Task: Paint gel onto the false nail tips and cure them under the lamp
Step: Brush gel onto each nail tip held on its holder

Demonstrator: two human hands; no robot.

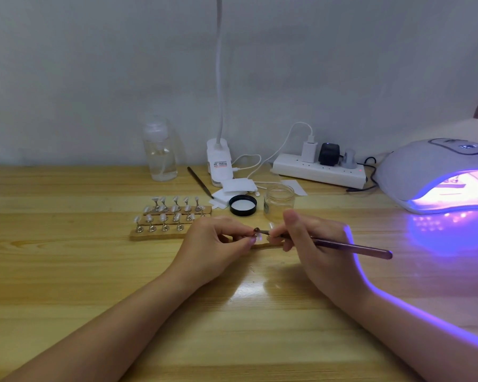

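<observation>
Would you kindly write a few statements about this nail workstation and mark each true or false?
1. The right hand grips a slim purple brush. True.
2. The domed white curing lamp is switched off. False: it glows violet inside.
3. The round black lid sits screwed on the small clear glass jar. False: it lies upturned beside the open jar.
4. The left hand pinches a small item at the brush tip. True.
5. The clear plastic bottle stands right of the white power strip. False: it stands to its left.
</observation>
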